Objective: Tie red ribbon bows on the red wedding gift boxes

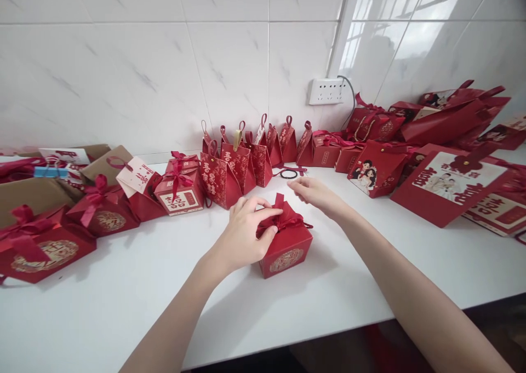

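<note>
Counter edge (329, 322) near box (287, 251), left hand (242, 235) pinching ribbon (284, 217)

The small box (286, 248) is red with a gold round emblem and dark red ribbon (283, 217), on a white table (123, 302).

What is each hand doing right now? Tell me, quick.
Left hand: closed, pinching the ribbon on the red box.
Right hand: open, holding nothing, just behind the box.

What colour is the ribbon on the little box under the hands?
Dark red, matching the red box; the ribbon shows best in the head view, pinched by the left hand.
</note>
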{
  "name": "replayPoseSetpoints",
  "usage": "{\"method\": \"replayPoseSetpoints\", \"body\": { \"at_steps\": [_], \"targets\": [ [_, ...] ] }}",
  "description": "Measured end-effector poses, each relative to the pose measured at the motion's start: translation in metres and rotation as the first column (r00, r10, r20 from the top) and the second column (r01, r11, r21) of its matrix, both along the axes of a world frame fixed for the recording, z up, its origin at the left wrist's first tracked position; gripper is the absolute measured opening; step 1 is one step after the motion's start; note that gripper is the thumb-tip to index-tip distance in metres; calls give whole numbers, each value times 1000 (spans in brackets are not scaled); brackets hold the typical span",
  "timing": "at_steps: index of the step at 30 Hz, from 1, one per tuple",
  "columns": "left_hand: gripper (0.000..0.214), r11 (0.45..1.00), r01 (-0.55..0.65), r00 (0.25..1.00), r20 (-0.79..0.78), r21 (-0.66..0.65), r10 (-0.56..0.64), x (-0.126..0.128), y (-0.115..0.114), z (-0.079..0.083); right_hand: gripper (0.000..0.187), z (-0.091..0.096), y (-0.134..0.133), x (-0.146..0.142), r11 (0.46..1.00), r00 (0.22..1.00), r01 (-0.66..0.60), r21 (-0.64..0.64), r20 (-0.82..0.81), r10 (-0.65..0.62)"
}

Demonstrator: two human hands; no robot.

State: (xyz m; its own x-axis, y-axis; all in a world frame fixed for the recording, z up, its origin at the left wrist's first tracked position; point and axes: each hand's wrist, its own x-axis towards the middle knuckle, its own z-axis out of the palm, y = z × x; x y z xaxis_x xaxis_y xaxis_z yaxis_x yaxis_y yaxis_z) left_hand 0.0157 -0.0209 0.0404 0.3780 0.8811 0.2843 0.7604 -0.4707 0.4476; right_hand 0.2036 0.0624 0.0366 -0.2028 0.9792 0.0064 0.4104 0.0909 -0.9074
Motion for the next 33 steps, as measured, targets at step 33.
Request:
{"method": "replayPoseSetpoints", "body": {
  "at_steps": [33],
  "targets": [
    [39,821,64,941,309,-568,140,-29,2,22,43,-24,-52,12,933,842,-351,-78,-463,278]
  ]
}}
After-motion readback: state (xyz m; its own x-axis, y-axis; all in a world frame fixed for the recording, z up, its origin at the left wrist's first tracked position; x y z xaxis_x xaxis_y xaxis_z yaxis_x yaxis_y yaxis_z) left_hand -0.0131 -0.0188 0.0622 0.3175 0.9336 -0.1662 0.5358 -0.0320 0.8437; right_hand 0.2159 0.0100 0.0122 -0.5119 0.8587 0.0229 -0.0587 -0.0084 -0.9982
